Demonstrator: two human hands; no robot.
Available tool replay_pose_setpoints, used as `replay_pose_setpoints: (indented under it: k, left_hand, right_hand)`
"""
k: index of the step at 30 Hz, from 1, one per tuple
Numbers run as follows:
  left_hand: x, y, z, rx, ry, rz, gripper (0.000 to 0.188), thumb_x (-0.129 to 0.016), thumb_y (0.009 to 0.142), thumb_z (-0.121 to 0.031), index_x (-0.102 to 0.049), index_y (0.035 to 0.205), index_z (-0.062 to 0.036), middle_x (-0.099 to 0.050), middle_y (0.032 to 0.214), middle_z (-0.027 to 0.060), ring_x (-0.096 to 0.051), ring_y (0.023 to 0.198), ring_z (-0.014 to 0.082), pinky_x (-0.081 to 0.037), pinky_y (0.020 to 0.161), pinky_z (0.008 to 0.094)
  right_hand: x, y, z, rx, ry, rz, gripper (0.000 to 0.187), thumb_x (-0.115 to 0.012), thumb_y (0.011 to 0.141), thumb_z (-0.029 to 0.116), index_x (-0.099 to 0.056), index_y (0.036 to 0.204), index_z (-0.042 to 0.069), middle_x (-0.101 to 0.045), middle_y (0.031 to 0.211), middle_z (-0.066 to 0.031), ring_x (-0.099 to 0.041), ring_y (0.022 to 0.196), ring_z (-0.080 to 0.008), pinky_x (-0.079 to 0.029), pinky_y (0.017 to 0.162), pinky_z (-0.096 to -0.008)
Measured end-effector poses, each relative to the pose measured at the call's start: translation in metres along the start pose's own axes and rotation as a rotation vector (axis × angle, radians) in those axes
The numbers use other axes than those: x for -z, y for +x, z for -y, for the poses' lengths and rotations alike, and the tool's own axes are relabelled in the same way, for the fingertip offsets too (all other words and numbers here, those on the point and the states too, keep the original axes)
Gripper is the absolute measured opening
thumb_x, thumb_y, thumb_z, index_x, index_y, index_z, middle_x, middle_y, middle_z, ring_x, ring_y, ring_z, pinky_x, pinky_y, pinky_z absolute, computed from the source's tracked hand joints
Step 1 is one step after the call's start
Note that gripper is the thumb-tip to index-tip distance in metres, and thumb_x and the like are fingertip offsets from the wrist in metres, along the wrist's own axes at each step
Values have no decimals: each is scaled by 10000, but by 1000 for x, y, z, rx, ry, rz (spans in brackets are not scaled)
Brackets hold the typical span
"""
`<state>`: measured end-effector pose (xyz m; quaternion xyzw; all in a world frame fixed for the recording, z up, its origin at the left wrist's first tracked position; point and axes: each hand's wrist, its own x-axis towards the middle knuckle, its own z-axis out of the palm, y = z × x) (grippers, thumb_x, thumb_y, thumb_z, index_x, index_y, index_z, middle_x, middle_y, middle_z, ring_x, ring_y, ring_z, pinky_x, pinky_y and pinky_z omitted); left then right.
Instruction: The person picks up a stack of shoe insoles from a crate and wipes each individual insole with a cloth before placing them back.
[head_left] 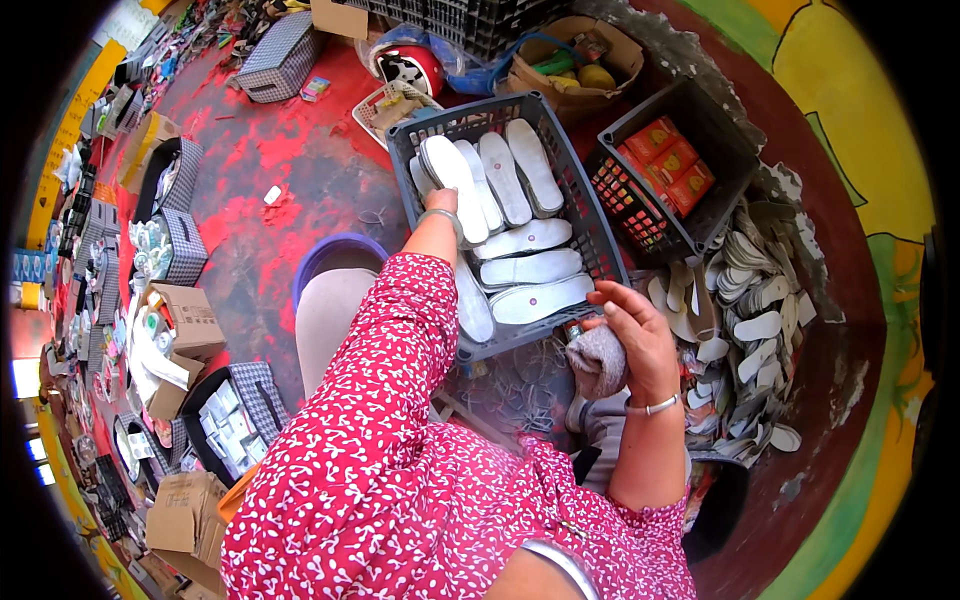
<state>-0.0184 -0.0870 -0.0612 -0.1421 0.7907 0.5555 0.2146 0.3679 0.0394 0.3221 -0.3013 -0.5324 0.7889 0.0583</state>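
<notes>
A dark grey plastic crate (584, 200) in front of me holds several white shoe insoles (528, 238), some with a small red mark. My left hand (443, 202) reaches over the crate's left part, its fingers closed on the near end of a white insole (447, 160) that lies on top of others. Just outside the crate's near right corner is my right hand (640, 335). Its index finger and thumb are raised and bent, while a bunched grey cloth (597, 362) sits against the palm. The lower fingers are partly hidden by the cloth.
Right of the crate stands a black crate (650, 110) with orange-red boxes (672, 165). A heap of loose insoles (755, 320) lies by the wall. A purple basin (340, 252) is at my left, near checkered storage boxes (185, 245) and cartons (188, 520). A red helmet (412, 68) sits behind.
</notes>
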Motion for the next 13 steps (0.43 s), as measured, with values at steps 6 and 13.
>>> replay_pose_setpoints:
  k: [6, 13]
  left_hand:
    - [-5, -26, -18, 189, -66, 33, 512, -605, 811, -176, -487, 1246, 67, -522, 1268, 247, -526, 1158, 374, -418, 950, 392]
    - [-12, 37, 36, 278, -229, -29, 475, -578, 896, -294, -532, 1207, 61, -574, 1200, 208, -579, 1050, 314, -428, 893, 415]
  right_hand:
    - [-1, 3, 4, -18, -51, -23, 343, -576, 880, 59, -541, 1204, -47, -596, 1117, -134, -626, 866, -175, -490, 788, -272]
    - [-4, 7, 3, -98, -23, 9, 378, -584, 879, 67, -521, 1240, -25, -591, 1132, -128, -623, 890, -174, -486, 798, -274]
